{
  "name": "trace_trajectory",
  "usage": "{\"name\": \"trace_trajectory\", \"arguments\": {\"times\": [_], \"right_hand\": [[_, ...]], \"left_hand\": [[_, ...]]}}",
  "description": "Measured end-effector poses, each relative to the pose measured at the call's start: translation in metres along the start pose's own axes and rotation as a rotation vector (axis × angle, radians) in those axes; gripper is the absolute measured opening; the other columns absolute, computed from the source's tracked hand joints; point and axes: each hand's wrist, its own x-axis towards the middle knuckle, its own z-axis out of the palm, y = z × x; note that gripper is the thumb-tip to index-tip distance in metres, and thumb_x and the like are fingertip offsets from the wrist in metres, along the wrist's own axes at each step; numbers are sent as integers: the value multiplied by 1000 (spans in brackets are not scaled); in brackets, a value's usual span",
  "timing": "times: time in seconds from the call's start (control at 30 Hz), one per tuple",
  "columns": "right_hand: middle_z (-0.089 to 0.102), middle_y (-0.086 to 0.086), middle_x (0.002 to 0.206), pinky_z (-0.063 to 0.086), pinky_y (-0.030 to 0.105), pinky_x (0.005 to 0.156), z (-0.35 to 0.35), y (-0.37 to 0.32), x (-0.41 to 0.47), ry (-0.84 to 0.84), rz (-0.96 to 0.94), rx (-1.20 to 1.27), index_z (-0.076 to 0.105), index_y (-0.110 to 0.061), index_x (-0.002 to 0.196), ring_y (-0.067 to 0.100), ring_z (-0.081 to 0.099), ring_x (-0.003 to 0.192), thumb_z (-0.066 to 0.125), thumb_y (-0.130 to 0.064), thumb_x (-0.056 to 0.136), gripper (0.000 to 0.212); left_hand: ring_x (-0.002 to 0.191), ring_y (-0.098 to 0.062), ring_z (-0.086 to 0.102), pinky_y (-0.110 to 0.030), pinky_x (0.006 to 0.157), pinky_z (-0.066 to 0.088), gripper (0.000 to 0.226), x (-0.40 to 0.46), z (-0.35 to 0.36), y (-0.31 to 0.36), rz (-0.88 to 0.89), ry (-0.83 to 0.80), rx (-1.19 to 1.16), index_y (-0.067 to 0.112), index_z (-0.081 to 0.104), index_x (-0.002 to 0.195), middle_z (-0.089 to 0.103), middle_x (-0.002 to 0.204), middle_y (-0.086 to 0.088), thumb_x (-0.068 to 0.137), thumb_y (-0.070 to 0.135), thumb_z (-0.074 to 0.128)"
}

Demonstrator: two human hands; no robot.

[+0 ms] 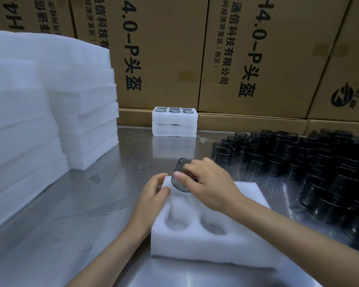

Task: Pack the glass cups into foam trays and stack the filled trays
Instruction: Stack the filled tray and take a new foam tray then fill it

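Step in hand: loading the first cup into an unfilled foam tray (pixel 211 245). This tray lies at the near edge of the bench (pixel 71 235), a bright steel surface, and every pocket that shows in it is vacant.

The right hand (pixel 209 184) holds one smoked glass cup (pixel 179 180), fingers curled over its rim and thumb against its wall, tilted above the tray's far left pocket. The left hand (pixel 153 192) rests on the tray's far left corner with fingers loosely bent, steadying the foam; it grips nothing.

Next move, as judged: bring the cup upright, centre it on the pocket, press it home, then release.

Surroundings, largest first. Printed cardboard cartons (pixel 164 54) wall the far edge. Blank foam stacks (pixel 50 100) fill the left side. Loose dark cups (pixel 309 162) crowd the right side. Two filled trays (pixel 174 123) sit stacked at the far edge, against the cartons.
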Motion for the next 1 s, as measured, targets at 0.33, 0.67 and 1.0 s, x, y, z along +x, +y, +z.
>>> {"name": "trace_trajectory", "arguments": {"times": [0.33,0.67,1.0], "right_hand": [[44,-5,61,24,28,51,4,-10,10,-78,0,-133,34,-23,53,14,36,76,38,-58,93,54],[43,-11,66,25,29,55,-3,-8,17,-235,-92,-212,31,-28,55,13,37,84,39,-61,91,50],[43,-8,70,27,30,58,0,-11,12,-221,-83,-277,43,-21,66,13,34,82,36,-60,92,48]], "left_hand": [[116,-16,49,-36,102,38,23,12,9,-2,26,81,66,18,61,108,57,116,-3,98,12,40],[105,7,48,-14,86,36,34,16,0,-9,22,-31,43,41,59,102,52,114,10,98,13,39],[118,-5,44,-18,93,29,35,11,1,-6,15,-36,44,25,52,133,50,125,-2,103,23,35]]}}
